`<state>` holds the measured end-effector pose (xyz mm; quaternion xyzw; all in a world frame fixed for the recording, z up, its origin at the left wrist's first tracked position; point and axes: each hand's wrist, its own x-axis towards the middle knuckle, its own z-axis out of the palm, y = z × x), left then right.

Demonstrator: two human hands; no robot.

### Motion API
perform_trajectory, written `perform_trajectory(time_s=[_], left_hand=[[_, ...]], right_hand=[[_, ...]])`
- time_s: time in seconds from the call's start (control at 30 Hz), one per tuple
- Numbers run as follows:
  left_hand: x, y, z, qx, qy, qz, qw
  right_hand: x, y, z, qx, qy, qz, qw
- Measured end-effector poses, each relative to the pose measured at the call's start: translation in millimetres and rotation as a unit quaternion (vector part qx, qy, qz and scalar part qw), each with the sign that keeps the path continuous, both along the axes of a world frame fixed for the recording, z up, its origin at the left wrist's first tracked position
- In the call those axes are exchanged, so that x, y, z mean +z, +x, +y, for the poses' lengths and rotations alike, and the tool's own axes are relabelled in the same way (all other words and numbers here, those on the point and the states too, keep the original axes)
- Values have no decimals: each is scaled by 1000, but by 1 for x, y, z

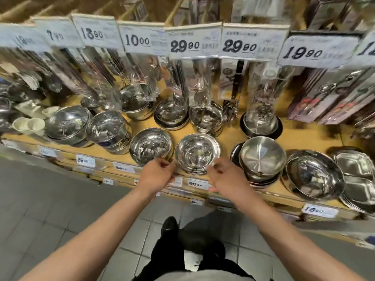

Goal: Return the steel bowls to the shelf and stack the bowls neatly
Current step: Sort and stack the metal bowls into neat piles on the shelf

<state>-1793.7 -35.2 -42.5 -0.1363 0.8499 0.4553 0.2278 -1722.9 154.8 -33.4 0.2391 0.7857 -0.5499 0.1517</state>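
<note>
A stack of small steel bowls (197, 153) stands at the front edge of the wooden shelf (227, 130), straight ahead of me. My left hand (157, 174) is at the stack's left lower rim with curled fingers touching it. On the right lower rim, my right hand (224, 177) pinches the edge with thumb and fingers. A single deeper steel bowl (151, 146) sits just left of the stack. To the right is another stack of brushed steel bowls (261, 157).
Wide steel bowls (314, 175) and divided steel trays (357, 179) fill the shelf's right end. Lidded pots (107, 130) and wrapped pots stand left and behind. Price cards (192, 43) and packaged utensils hang above. Grey floor tiles (50, 199) lie below.
</note>
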Motion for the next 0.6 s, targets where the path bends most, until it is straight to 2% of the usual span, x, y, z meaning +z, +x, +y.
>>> perform_trajectory(time_s=[0.1, 0.17, 0.33, 0.47, 0.6], left_hand=[[-7, -9, 5, -61, -113, 56, 990], [-10, -15, 11, -67, -95, 69, 991], [-14, -24, 21, -119, -137, 92, 979], [-13, -27, 24, -120, -158, 98, 975], [-5, -24, 31, -114, -128, 56, 984]], right_hand=[[-17, -12, -12, -2, 120, -3, 993], [-23, -21, -12, -18, 182, -19, 983], [-31, -30, -5, -36, 195, -1, 980], [-30, -35, -1, -39, 218, -2, 975], [-22, -37, -1, 0, 278, 13, 961]])
